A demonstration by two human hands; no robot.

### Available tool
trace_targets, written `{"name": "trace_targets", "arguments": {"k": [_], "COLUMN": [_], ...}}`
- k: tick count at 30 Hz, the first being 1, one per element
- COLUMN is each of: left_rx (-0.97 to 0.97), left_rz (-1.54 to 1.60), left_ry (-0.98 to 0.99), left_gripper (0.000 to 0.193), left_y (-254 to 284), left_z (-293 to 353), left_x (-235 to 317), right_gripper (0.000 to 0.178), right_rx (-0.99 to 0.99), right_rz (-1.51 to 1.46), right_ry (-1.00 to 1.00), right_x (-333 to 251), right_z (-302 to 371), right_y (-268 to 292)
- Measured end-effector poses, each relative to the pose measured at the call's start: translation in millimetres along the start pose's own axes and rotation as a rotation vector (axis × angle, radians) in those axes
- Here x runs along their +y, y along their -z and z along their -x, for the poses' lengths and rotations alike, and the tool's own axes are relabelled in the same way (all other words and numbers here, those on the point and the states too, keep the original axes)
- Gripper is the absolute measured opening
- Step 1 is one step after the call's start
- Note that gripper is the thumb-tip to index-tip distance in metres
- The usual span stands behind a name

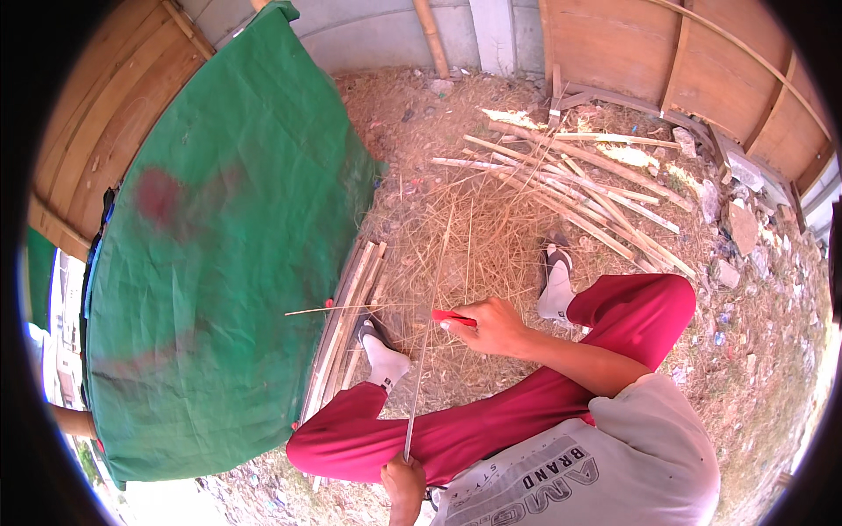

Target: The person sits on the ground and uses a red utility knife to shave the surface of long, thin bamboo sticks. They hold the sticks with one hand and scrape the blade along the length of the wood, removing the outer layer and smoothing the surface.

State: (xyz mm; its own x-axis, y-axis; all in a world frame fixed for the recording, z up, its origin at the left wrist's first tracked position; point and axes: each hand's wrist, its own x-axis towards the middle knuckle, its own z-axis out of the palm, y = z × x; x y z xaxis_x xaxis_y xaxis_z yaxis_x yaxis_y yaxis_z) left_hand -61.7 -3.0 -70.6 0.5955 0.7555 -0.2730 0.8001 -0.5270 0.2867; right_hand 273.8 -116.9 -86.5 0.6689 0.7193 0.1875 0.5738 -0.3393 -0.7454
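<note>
My left hand, low in the picture by my lap, is closed around the lower end of a long thin bamboo strip. The strip runs up and away between my knees. My right hand is wrapped around a red-handled knife and holds it against the strip at about its middle. The blade is too small to make out. A thin sliver sticks out leftward from near the knife.
Shavings lie heaped between my feet. Beyond them is a pile of bamboo poles. More long strips lie beside my left foot, along a green tarp. Rubble lines the right wall.
</note>
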Motion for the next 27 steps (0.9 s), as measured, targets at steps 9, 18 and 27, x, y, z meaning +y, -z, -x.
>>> {"name": "trace_targets", "arguments": {"k": [9, 18, 27], "left_rx": [-0.311, -0.581, -0.778], "left_rz": [0.237, 0.316, 0.223], "left_ry": [0.146, 0.081, 0.112], "left_gripper": [0.017, 0.023, 0.021], "left_y": [-5.7, 12.3, 22.8], "left_z": [17.4, 36.8, 40.4], "left_x": [-14.6, -4.7, -5.6], "right_gripper": [0.035, 0.036, 0.036], "right_rx": [-0.006, -0.008, -0.131], "right_rz": [0.167, 0.248, 0.409], "right_ry": [0.061, -0.133, -0.223], "right_x": [0.4, 28.1, 57.1], "right_z": [-7.1, -23.4, -30.5], "right_y": [-2.1, 1.9, 0.0]}}
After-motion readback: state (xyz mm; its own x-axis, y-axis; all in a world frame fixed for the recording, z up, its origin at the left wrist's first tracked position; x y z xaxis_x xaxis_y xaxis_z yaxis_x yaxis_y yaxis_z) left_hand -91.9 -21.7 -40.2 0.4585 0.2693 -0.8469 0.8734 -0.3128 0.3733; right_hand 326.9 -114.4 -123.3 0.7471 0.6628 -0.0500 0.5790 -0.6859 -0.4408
